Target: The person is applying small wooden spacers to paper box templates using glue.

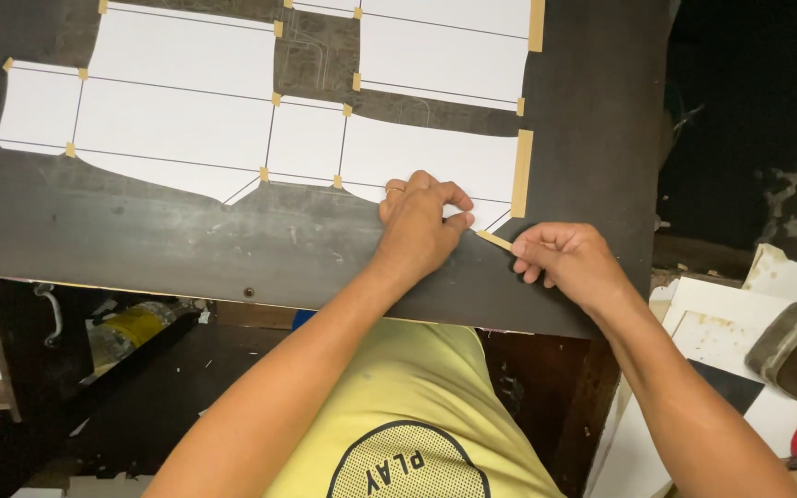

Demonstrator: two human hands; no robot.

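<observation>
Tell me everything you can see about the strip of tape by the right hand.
The strip of tape is short, narrow and tan, like masking tape. It lies slanted on the dark board at the white paper pattern's lower corner. The right hand pinches its lower end; the left hand presses the paper beside it.

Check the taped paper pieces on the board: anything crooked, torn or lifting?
Nothing stands out. The white paper pieces lie flat on the dark board, taped at their corners. The left hand presses one edge; the right hand holds a tape strip.

White paper pieces (177,120) with thin black lines, tan tape strips (521,172), dark board (140,231), yellow shirt (398,387).
</observation>
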